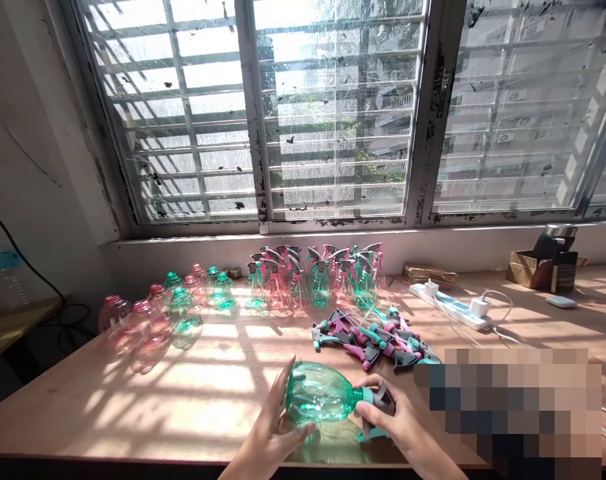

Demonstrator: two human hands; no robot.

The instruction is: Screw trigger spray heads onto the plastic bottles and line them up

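My left hand (269,433) wraps around a clear green plastic bottle (319,392) lying on its side near the table's front edge. My right hand (393,421) grips the teal and grey spray trigger head (379,399) at the bottle's neck. Just behind lies a pile of loose pink, teal and grey spray heads (370,337). Assembled pink and green spray bottles (319,277) stand in a group by the window wall. Capless pink and green bottles (170,313) stand and lie at the left.
A white power strip (450,303) with plugged chargers and cables lies at the right. A cardboard box (533,267) with dark items sits at the far right by the wall. The wooden table (193,393) is sunlit. A barred window is behind.
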